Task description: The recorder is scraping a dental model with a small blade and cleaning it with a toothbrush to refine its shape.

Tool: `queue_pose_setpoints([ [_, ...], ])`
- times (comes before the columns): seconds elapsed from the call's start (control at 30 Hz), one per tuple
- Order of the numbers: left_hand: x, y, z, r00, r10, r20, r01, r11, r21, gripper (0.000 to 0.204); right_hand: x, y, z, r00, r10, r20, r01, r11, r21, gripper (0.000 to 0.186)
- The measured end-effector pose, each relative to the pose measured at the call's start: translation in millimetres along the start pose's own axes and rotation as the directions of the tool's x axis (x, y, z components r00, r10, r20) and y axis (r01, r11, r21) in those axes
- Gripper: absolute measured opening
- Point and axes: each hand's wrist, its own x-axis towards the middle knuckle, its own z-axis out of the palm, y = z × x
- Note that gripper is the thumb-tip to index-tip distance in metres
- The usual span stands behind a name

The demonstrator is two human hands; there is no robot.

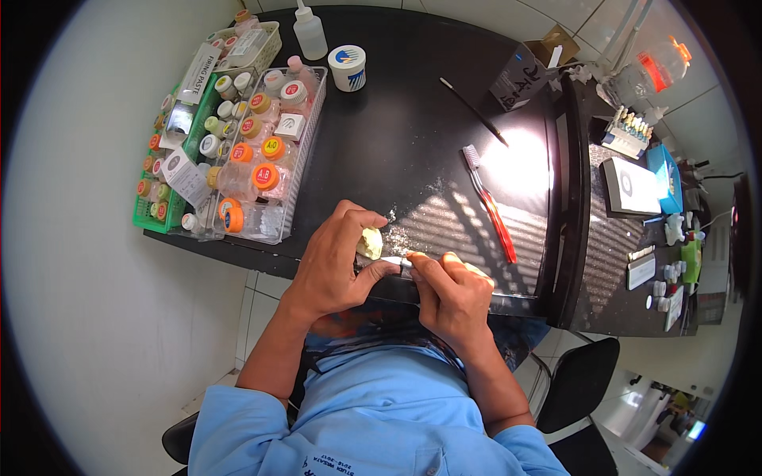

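My left hand (337, 255) is closed around a small pale yellow plaster-like piece (370, 243) at the front edge of the black table. In my right hand (456, 295) is a small knife, its short light blade (392, 260) pointing left at the piece's lower side. My left thumb reaches under the piece toward the blade. The knife's handle is mostly hidden by my right fingers. Pale crumbs (394, 236) are scattered on the table just beyond my hands.
A red toothbrush (494, 214) and a thin dark brush (476, 113) lie to the right. Baskets of small capped bottles (267, 176) fill the left side. A white jar (348, 70) and a squeeze bottle (310, 36) stand at the back. A raised dark ledge (565, 222) borders the right.
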Motion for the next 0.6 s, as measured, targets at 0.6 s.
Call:
queue_pose_setpoints([
  [0.6,1.3,-3.6,-1.2,1.000,0.014,0.025,-0.012,0.998,-0.068,0.065,-1.8,3.8,2.6,1.000,0.007,0.022,-0.008,1.000,0.012,0.024],
])
